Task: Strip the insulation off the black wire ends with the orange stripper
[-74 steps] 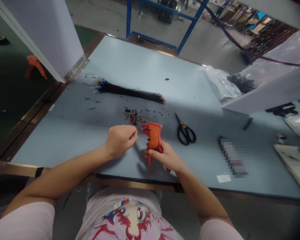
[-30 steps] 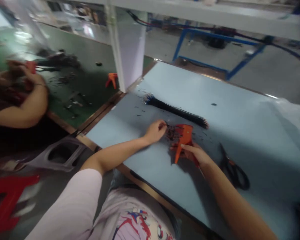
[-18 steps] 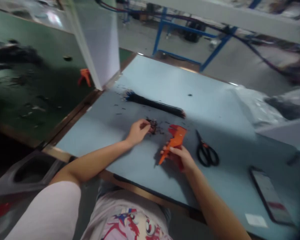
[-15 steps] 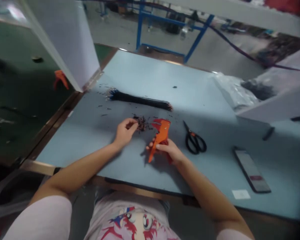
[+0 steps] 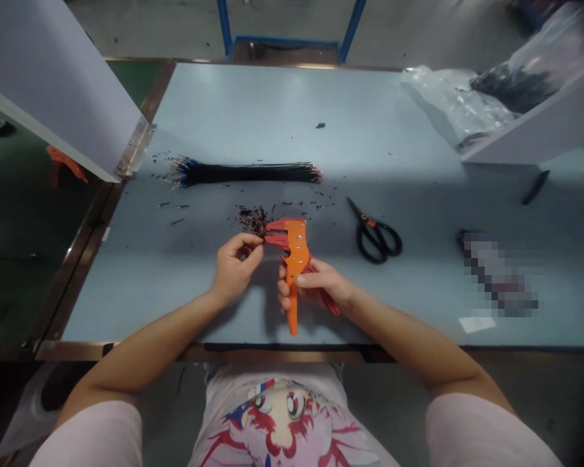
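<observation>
My right hand [image 5: 316, 282] is wrapped round the handles of an orange and red wire stripper [image 5: 296, 250]. Its red jaws point left, right at the fingertips of my left hand [image 5: 238, 263]. The left thumb and forefinger are pinched together; whatever lies between them is too small to name. Just beyond those fingertips is a small pile of dark cut scraps [image 5: 252, 219]. A bundle of black wires [image 5: 248, 172], with blue and bare ends at the left and reddish ends at the right, lies farther back on the table.
Black-handled scissors [image 5: 377, 237] lie right of the wire stripper. Farther right are a blurred-out device [image 5: 496, 272] and a white paper slip [image 5: 477, 323]. Clear plastic bags [image 5: 467, 104] rest by the right panel. A white panel [image 5: 68, 84] stands at the table's left edge.
The wire stripper has turned more upright and its jaws have come up to my left fingertips. My left hand still pinches. The camera view has tilted down and levelled out.
</observation>
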The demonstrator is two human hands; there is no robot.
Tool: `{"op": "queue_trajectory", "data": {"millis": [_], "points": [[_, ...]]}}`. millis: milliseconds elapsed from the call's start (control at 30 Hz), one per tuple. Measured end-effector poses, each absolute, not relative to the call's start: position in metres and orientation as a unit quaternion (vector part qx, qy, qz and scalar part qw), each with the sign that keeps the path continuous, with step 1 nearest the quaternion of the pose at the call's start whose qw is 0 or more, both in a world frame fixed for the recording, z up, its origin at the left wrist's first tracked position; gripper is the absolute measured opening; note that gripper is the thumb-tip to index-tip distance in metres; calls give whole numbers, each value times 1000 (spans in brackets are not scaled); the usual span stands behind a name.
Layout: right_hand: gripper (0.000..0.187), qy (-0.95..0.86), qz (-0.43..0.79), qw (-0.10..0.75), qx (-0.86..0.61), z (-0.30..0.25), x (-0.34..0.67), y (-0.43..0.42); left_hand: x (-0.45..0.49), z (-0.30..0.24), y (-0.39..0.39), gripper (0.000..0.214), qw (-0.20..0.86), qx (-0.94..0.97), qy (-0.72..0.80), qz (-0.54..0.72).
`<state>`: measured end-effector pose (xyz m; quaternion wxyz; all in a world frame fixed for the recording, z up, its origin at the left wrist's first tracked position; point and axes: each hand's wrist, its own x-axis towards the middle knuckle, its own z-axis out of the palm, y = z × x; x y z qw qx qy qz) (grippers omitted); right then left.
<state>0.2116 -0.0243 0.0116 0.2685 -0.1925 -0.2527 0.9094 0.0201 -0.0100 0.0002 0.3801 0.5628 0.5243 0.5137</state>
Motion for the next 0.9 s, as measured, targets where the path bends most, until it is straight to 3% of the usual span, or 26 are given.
{"op": "queue_trajectory", "data": {"millis": [333,667,733,900], "points": [[32,-292,868,298,-269,13,209,-23,28,11,-25,7,228,729,446,466],[36,-297,837,305,-343,13,208,-20,14,9,-19,5,-84,869,347,343],[33,-305,833,317,-337,15,211,-19,12,10,-16,7,-53,841,410,349],[26,-305,840,328,-306,17,218,-15,12,20,-10,4,211,682,529,459]]}}
